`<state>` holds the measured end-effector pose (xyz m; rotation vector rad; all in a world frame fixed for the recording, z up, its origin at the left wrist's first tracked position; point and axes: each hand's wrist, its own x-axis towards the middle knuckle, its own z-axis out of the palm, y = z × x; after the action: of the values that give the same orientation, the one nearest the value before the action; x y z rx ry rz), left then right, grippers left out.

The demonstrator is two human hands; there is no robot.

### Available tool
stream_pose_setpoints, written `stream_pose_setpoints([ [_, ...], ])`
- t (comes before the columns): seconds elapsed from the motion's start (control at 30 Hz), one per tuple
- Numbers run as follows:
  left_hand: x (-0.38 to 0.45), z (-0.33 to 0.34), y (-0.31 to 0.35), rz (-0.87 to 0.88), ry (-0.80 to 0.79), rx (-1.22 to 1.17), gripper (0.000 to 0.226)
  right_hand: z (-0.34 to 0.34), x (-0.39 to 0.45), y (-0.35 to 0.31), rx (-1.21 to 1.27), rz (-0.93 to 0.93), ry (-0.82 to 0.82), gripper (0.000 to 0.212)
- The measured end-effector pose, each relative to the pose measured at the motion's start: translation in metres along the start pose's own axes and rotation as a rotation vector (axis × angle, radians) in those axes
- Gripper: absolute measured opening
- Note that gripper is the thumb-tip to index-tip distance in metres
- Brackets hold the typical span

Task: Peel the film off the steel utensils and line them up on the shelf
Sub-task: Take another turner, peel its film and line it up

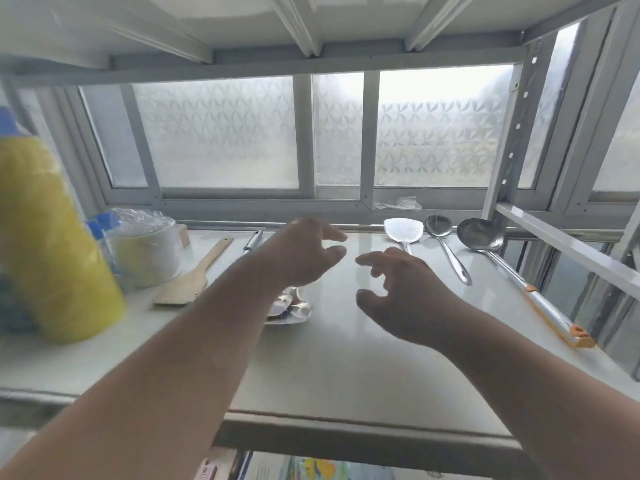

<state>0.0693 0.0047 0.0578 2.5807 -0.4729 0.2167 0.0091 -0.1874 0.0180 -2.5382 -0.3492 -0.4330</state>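
A person's two bare forearms reached forward over a pale shelf (346,341) in front of a frosted window. The left hand (304,251) and right hand (405,292) hovered close together above the middle of the shelf, fingers loosely spread, neither gripping anything. At the far right lay three steel utensils in a row, handles toward the viewer: a flat turner (403,232), a spoon (445,244) just beside it, and a ladle (479,234) whose long handle carried orange tabs. Under the left forearm sat another steel utensil (289,308), shiny and crinkled as if still wrapped, its handle running far-left. A wooden spatula (194,278) and a yellow bottle (48,237) stood at the left. The sensible next step seemed to be steadying that piece with one hand, finding a loose film edge, and peeling slowly along the handle.
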Motion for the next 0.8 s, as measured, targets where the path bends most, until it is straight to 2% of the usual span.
stream_pose_setpoints([
  [0.17,-0.055,-0.031,-0.061,-0.175,-0.154,0.136,0.03,0.04,0.017,-0.041,-0.034,-0.196,-0.359,0.074],
  [0.23,-0.072,-0.029,-0.076,-0.222,-0.209,0.15,0.02,0.057,0.02,-0.049,-0.044,-0.237,-0.408,0.058],
  [0.33,-0.085,-0.024,-0.086,-0.239,-0.2,0.168,0.04,0.067,0.022,-0.053,-0.165,-0.276,-0.344,0.02],
  [0.4,-0.088,-0.022,-0.089,-0.229,-0.191,0.195,0.049,0.063,0.02,-0.051,-0.242,-0.268,-0.303,0.013],
  [0.53,-0.081,-0.019,-0.091,-0.282,-0.166,0.289,0.045,0.048,0.014,-0.037,-0.448,-0.229,-0.235,0.019],
  [0.67,-0.065,-0.016,-0.076,-0.319,-0.172,0.425,0.04,0.026,0.006,-0.022,-0.48,-0.218,-0.105,0.022],
  [0.73,-0.054,-0.014,-0.066,-0.294,-0.161,0.478,0.033,0.018,-0.002,-0.012,-0.464,-0.26,-0.049,0.037],
  [0.8,-0.043,-0.014,-0.06,-0.183,-0.064,0.488,0.036,0.013,-0.012,-0.002,-0.406,-0.307,0.023,0.042],
])
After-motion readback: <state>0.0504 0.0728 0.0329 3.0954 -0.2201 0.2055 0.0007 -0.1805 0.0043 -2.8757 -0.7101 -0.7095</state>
